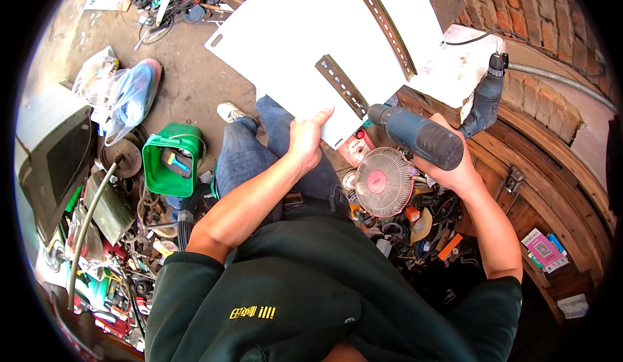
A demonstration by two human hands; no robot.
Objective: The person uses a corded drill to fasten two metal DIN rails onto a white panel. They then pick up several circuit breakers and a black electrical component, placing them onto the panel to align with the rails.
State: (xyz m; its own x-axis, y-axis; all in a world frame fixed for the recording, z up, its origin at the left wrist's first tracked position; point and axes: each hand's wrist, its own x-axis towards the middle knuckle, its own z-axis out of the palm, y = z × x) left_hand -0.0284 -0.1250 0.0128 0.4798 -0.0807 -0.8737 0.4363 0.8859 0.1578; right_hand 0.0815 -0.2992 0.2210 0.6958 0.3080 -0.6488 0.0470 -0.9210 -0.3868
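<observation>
Your left grip (306, 138) is closed around the edge of the white panel (279, 44), close to its near corner, with the thumb laid on the upper face. Your right grip (459, 175) is wrapped around the handle of a dark blue power drill (415, 135). The drill's nose points left, at the panel's near right edge, just beside the end of the short perforated rail (342, 86); whether the two touch cannot be told.

The panel lies in front of you, above your jeans (243, 161). Its left corner has a slot, and a smaller one shows at the near corner. The short rail runs inward from the near right edge; the long perforated rail (383, 24) crosses the panel farther to the right, reaching that same edge.

A second power drill (488, 96) stands nose up at the right edge of a white slab (448, 70), against the brick wall (551, 12). Below your drill, a fan with a pink hub (384, 181) sits among mixed parts. On the floor (195, 70) to your left are a green bucket (154, 167) containing a blue-handled scraper (178, 165), and a clear plastic bag (133, 96).
</observation>
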